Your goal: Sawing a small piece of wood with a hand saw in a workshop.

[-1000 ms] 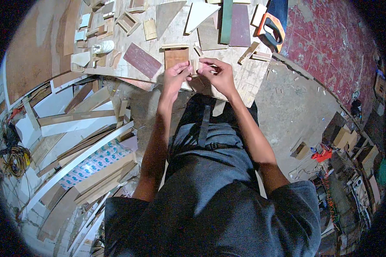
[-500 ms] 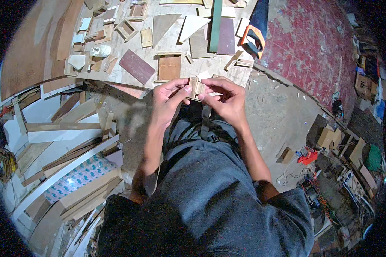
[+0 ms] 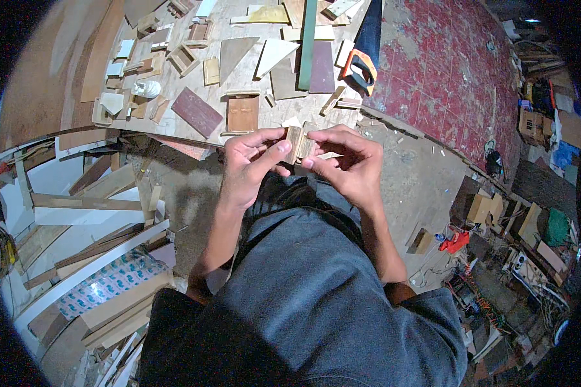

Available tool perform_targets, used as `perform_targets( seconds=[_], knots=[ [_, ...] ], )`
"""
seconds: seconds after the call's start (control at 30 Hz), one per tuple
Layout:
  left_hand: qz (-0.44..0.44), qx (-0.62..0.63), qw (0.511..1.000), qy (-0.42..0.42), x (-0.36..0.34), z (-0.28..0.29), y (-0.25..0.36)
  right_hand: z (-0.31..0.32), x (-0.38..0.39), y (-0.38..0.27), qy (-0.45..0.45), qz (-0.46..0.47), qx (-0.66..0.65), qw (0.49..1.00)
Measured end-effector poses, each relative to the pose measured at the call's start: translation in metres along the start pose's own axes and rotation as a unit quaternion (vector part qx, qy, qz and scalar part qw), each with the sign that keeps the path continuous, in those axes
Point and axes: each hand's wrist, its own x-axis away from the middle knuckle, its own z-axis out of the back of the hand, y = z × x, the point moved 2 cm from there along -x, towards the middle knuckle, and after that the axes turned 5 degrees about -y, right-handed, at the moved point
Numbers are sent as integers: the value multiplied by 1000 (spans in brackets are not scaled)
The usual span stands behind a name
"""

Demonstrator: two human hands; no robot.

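Held between both hands just off the near edge of the pale plywood worktop [image 3: 239,29]: a small tan rectangular wooden block [image 3: 295,142], standing roughly upright, near the centre of the view a little toward 12 o'clock. Left hand [image 3: 248,164] at 9 o'clock of the block, thumb pressed on its near face and fingers curled narrowly over its top. Right hand [image 3: 348,164] at 3 o'clock of it, fingertips pinched close on the block's right side and on a thin pale wood sliver [image 3: 326,155] poking out beneath them; exact contact between sliver and block impossible to tell. Beyond the block at 12 o'clock, lying flat on the worktop, a small brown wooden box frame [image 3: 242,113]; at 10 o'clock from that, a dark reddish rectangular board [image 3: 196,111]. Farther up at 1 o'clock, a handsaw with an orange handle [image 3: 361,61] beside a long green strip [image 3: 308,42]. Below the hands, grey trousers [image 3: 316,277] filling the view toward 6 o'clock.
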Motion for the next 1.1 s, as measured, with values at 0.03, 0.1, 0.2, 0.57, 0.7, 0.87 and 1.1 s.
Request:
perform_targets(
  seconds=[0.03,0.1,0.2,0.57,0.7,0.87,1.1],
  knots=[
    [-2,0,1000,-2,0,-3,-1,3,2,0,-1,-3,-3,1000],
    [-3,-1,1000,-3,1,-9,-3,10,5,-1,-11,0,4,1000],
    [15,-1,1000,-20,1,-19,-7,22,8,2,-23,6,-3,1000],
    [59,21,997,-43,0,-70,-6,71,18,-23,-53,87,92,991],
    [67,26,997,-23,-1,-90,-2,89,20,-29,-53,99,104,988],
    [68,29,997,-9,-6,-108,-5,108,17,-27,-62,108,93,988],
    [97,92,991,7,-25,-133,-18,142,4,-16,-80,101,25,991]
  ],
)
